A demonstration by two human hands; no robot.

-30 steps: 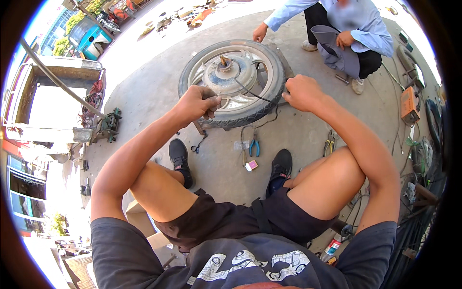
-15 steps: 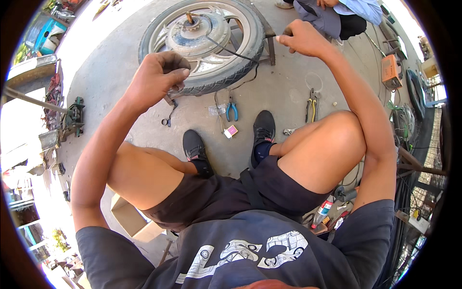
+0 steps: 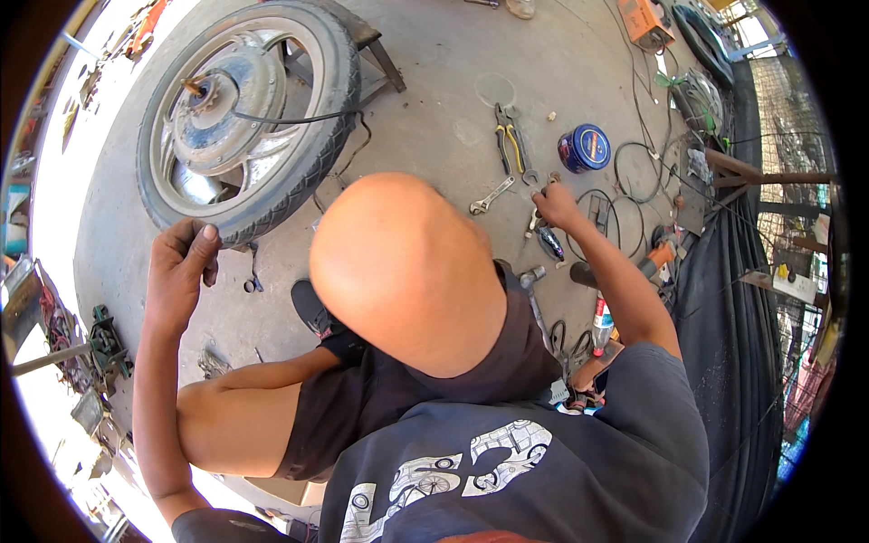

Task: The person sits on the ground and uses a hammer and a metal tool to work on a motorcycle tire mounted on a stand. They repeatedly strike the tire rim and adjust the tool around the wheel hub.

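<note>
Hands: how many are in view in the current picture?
2. The left hand is by the near edge of the wheel; contact is unclear. The right hand is just right of the adjustable wrench. Any hidden ones can't be counted.

Likely a partly open-air repair workshop: motor-hub wheel [image 3: 222, 127] on low bench [image 3: 386, 65], pliers [image 3: 516, 149], adjustable wrench [image 3: 491, 196] and blue tub [image 3: 584, 148] on concrete floor [image 3: 434, 81] right of wheel, orange boxy unit [image 3: 646, 23] farther right.
</note>
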